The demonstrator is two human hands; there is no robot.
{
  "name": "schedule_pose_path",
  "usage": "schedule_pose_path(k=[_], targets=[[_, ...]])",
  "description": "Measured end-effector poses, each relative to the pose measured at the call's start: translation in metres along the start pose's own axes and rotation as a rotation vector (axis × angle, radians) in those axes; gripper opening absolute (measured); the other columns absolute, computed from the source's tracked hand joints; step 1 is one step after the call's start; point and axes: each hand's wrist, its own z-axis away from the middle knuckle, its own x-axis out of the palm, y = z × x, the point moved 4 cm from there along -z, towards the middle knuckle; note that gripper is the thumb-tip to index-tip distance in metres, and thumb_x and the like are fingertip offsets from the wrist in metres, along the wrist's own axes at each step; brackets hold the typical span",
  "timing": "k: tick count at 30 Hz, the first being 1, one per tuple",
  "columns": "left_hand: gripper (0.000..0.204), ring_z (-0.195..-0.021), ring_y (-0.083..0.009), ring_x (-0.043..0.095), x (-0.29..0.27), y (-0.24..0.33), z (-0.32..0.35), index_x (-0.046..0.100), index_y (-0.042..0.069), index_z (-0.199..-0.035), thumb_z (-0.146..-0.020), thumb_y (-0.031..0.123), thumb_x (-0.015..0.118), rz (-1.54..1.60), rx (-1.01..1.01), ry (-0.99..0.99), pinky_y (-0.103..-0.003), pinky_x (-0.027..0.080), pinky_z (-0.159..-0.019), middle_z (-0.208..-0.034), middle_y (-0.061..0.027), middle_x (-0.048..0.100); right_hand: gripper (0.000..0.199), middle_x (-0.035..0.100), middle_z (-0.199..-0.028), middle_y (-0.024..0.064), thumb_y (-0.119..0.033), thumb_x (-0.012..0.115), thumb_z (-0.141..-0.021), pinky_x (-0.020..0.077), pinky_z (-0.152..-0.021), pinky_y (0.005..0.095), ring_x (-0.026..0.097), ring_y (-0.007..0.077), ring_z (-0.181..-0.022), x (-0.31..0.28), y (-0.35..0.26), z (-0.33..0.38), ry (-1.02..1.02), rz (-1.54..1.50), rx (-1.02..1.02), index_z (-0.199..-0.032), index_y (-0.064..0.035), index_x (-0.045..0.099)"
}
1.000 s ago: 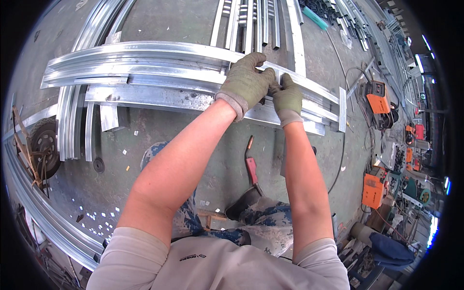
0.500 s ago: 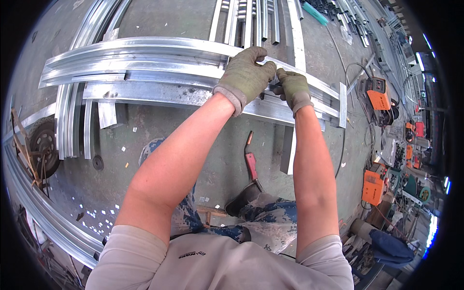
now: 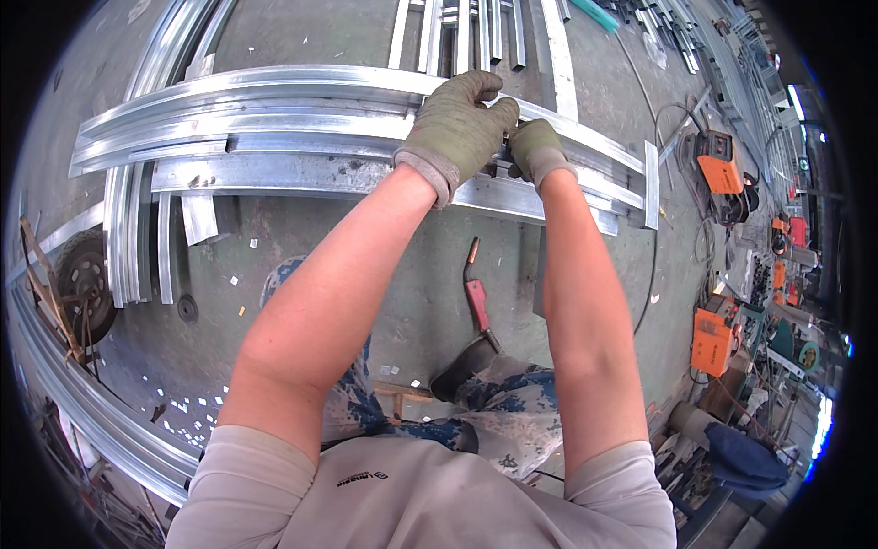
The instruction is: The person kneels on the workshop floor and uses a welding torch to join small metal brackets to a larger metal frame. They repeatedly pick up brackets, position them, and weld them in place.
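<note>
Long shiny metal channels [image 3: 293,87] lie side by side across a lower metal beam [image 3: 265,172] in front of me. My left hand [image 3: 464,123], in a green work glove, rests over the channels with its fingers curled. Right beside it, my right hand [image 3: 538,149] in a matching glove has its fingers bent and closed toward the left one. Small dark parts show between and below the gloves; what the fingers grip is mostly hidden. A welding torch [image 3: 476,306] with a red handle and copper-coloured tip is below the channels, by my shoe [image 3: 462,366].
Orange welding machines [image 3: 721,169] [image 3: 711,342] stand at the right, with cables on the floor. More metal profiles [image 3: 128,233] run beneath the channels at the left, and a wheel [image 3: 85,285] stands beside them. Several bars [image 3: 462,37] lie at the far side.
My right hand has shifted left and down a little, closer against the left hand. The left hand stays curled over the channels. The whole view has shifted slightly.
</note>
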Motion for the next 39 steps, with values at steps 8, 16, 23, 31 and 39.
schedule_pose_path(k=[8, 16, 23, 31, 39], targets=[[0.044, -0.104, -0.018, 0.069, 0.008, 0.007, 0.009, 0.064, -0.006, -0.132, -0.097, 0.019, 0.073, 0.092, -0.058, -0.045, -0.029, 0.054, -0.093, -0.115, -0.0126, 0.074, 0.031, 0.078, -0.105, 0.0179, -0.02, 0.066, -0.097, 0.0596, -0.078, 0.0397, 0.077, 0.0301, -0.089, 0.005, 0.021, 0.019, 0.057, -0.444, -0.109, -0.122, -0.0032, 0.074], [0.048, -0.085, -0.014, 0.067, 0.018, -0.003, 0.021, 0.068, -0.002, -0.131, -0.094, 0.027, 0.077, -0.065, 0.162, -0.026, -0.03, 0.056, -0.076, -0.106, -0.011, 0.076, 0.041, 0.076, -0.112, 0.0076, -0.024, 0.067, -0.101, 0.0556, -0.068, 0.0278, 0.072, 0.0153, -0.084, -0.012, 0.174, 0.167, 0.257, -0.979, -0.14, -0.136, -0.0026, 0.066], [0.042, -0.115, -0.0171, 0.068, 0.031, -0.012, 0.033, 0.065, 0.004, -0.138, -0.098, 0.019, 0.071, -0.151, 0.068, -0.127, -0.031, 0.052, -0.099, -0.125, -0.0072, 0.07, 0.038, 0.075, -0.1, 0.0049, -0.029, 0.07, -0.099, 0.0523, -0.063, 0.0276, 0.069, 0.0124, -0.076, 0.12, 0.449, 0.239, 0.615, -1.18, 0.398, -0.126, -0.0028, 0.071], [0.046, -0.123, -0.0224, 0.066, 0.021, -0.061, 0.05, 0.06, 0.002, -0.143, -0.104, 0.024, 0.067, -0.265, -0.025, -0.128, -0.035, 0.052, -0.102, -0.136, -0.0103, 0.067, 0.033, 0.079, -0.095, 0.0152, -0.032, 0.072, -0.09, 0.0569, -0.082, 0.036, 0.075, 0.0247, -0.089, 0.425, 0.597, 0.344, 0.438, -1.067, 0.971, -0.103, -0.0025, 0.079], [0.043, -0.12, -0.0271, 0.068, -0.001, -0.103, 0.052, 0.062, 0.005, -0.141, -0.103, 0.023, 0.069, -0.194, -0.263, -0.117, -0.041, 0.053, -0.102, -0.138, -0.0112, 0.067, 0.072, 0.073, -0.123, 0.0157, -0.035, 0.078, -0.085, 0.054, -0.098, 0.036, 0.072, 0.0285, -0.109, 0.494, 0.537, 0.364, 0.274, -0.95, 0.949, -0.148, -0.0086, 0.059]])
